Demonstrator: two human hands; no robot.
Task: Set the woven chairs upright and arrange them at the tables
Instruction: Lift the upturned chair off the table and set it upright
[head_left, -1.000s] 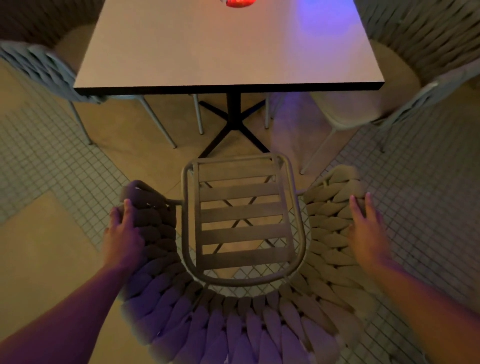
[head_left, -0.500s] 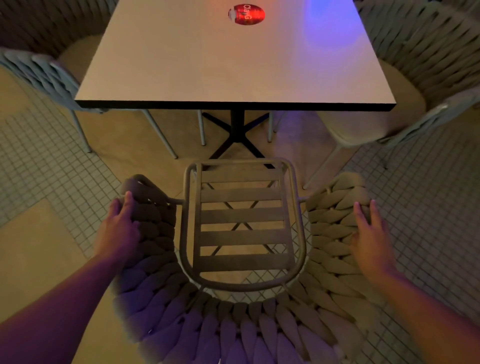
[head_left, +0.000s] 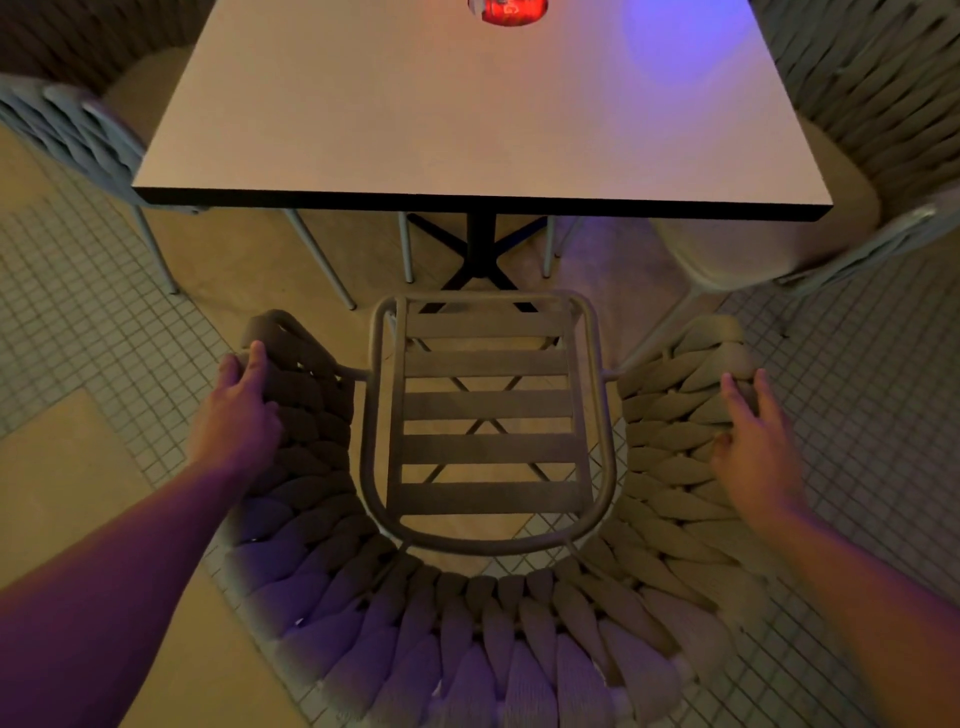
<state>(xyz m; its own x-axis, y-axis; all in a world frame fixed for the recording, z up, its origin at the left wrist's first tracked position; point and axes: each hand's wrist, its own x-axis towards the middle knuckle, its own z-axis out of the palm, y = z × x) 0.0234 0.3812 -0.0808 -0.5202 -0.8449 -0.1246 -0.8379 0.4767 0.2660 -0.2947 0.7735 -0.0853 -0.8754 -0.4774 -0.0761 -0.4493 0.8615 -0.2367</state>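
A woven chair (head_left: 467, 649) stands upright right in front of me, facing a square table (head_left: 467, 104). Its slatted seat (head_left: 488, 405) is bare, and the seat's front edge is just short of the table's near edge. My left hand (head_left: 244, 415) grips the top of the chair's left woven arm. On the right woven arm lies my right hand (head_left: 753, 441), thumb inside the weave.
Two more woven chairs stand upright at the table, one on the left (head_left: 78, 130) and one with a cushion on the right (head_left: 883, 104). A red disc (head_left: 506, 10) lies on the tabletop. The table's black cross base (head_left: 478, 249) is beyond the seat. The floor is tiled.
The chair has slid forward toward the table with both hands on its arms. The gap between the seat front and the table edge has shrunk.
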